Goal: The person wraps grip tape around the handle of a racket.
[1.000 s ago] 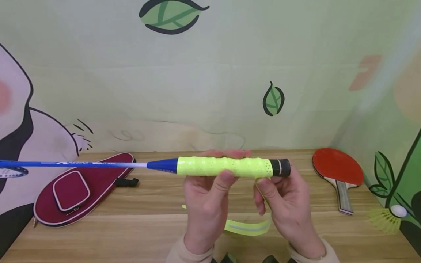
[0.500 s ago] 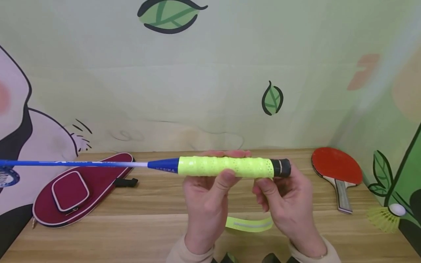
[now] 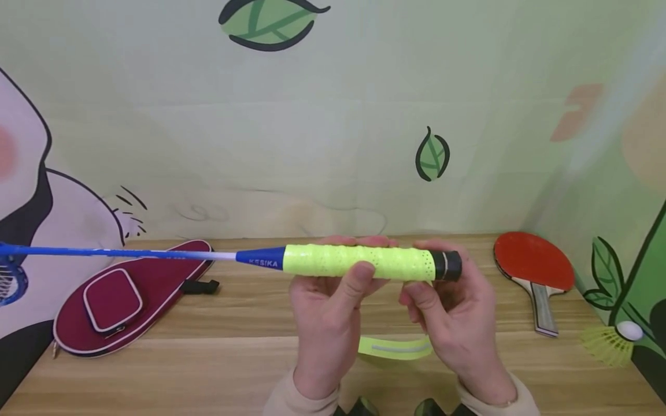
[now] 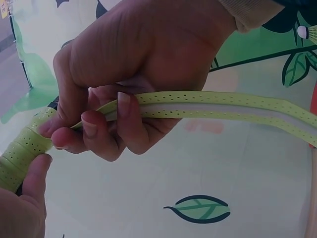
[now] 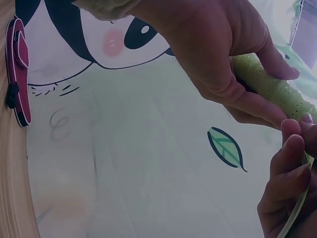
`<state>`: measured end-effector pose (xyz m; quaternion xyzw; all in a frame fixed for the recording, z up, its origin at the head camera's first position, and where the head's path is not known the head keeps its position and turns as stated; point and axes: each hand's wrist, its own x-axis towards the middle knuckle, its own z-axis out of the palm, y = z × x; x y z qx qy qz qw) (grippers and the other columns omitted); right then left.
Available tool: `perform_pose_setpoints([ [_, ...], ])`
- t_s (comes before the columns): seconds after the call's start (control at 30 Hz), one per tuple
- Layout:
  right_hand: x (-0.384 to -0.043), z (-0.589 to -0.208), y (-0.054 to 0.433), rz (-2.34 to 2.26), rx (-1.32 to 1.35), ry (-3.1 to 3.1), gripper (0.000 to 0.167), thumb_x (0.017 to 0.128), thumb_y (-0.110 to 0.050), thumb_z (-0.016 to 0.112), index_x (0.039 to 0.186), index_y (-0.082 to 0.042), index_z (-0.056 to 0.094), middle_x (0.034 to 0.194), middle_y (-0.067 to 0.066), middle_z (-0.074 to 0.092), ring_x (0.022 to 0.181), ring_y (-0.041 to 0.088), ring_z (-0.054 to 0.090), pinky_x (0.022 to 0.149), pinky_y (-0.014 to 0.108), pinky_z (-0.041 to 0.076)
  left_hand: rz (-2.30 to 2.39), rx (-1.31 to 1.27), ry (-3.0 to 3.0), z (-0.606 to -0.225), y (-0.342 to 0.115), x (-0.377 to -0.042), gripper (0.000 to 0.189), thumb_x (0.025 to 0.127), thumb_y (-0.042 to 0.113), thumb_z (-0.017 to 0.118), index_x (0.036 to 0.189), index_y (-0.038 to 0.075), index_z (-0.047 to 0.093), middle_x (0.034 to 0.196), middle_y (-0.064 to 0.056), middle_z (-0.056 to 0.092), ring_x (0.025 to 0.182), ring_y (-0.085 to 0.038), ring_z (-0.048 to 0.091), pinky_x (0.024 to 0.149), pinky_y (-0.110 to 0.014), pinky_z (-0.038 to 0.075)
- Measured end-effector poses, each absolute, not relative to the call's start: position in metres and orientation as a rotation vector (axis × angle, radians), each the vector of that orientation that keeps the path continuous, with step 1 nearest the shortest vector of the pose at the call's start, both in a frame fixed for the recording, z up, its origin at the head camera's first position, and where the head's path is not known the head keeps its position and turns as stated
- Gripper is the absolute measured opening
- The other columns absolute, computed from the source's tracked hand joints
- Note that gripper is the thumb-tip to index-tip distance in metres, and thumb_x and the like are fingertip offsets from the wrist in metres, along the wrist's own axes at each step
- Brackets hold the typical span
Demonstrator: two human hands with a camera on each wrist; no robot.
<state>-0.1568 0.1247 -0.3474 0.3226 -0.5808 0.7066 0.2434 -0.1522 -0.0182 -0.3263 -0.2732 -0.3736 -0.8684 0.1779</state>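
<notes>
A blue badminton racket [image 3: 198,253] lies level across the head view, its handle wrapped in perforated neon-yellow grip tape [image 3: 317,261]. My left hand [image 3: 328,329] holds the wrapped handle from below, thumb in front and fingers behind. At the black butt end [image 3: 450,266], my right hand [image 3: 460,335] pinches the tape where it leaves the handle, just under the last turn. The loose tape tail [image 4: 208,105], with a pale centre stripe, runs out from between the right fingers in the left wrist view.
A maroon racket bag [image 3: 171,289] lies on the wooden table [image 3: 234,370] at the left. To the right are a red table tennis bat [image 3: 536,263] and a yellow shuttlecock [image 3: 611,344]. A printed cloth backdrop [image 3: 354,127] stands behind.
The racket has rolled slightly about its length, bringing the lettering on its blue cone into view. Its strung head shows more at the left. The tape tail hangs slightly higher; both hands keep their hold.
</notes>
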Motion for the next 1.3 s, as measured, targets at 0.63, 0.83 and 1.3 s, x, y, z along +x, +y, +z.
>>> perform_pose_setpoints([
  [0.63,-0.157,-0.3465,0.1238,1.827,0.912,-1.565,0.042,0.086,0.003,0.07,0.115,0.018,0.045,0.087,0.013,0.064,0.059,0.013,0.061,0.042,0.022,0.046,-2.365,-0.598,-1.156,-0.327,-0.0163,-0.1503,0.022,0.088,0.006,0.071,0.106,0.001,0.059,0.098,-0.015,0.071,0.085,-0.023,0.071,0.066,-0.042,0.061],
  [0.83,-0.1564,-0.3464,0.1245,1.827,0.896,-1.576,0.038,0.085,0.009,0.068,0.114,0.018,0.046,0.086,0.009,0.065,0.062,0.013,0.063,0.041,0.022,0.046,-2.432,-0.579,-1.156,-0.3242,-0.0171,-0.1486,0.025,0.09,0.006,0.069,0.113,0.004,0.058,0.099,-0.01,0.071,0.089,-0.022,0.07,0.075,-0.045,0.06],
  [1.3,-0.1565,-0.3459,0.1266,1.84,0.832,-1.602,0.035,0.085,0.011,0.067,0.116,0.014,0.049,0.08,0.008,0.064,0.054,0.013,0.057,0.038,0.023,0.043,-2.496,-0.643,-1.189,-0.3216,-0.0189,-0.146,0.029,0.093,-0.005,0.054,0.121,0.003,0.051,0.107,-0.012,0.066,0.098,-0.024,0.067,0.084,-0.049,0.056],
])
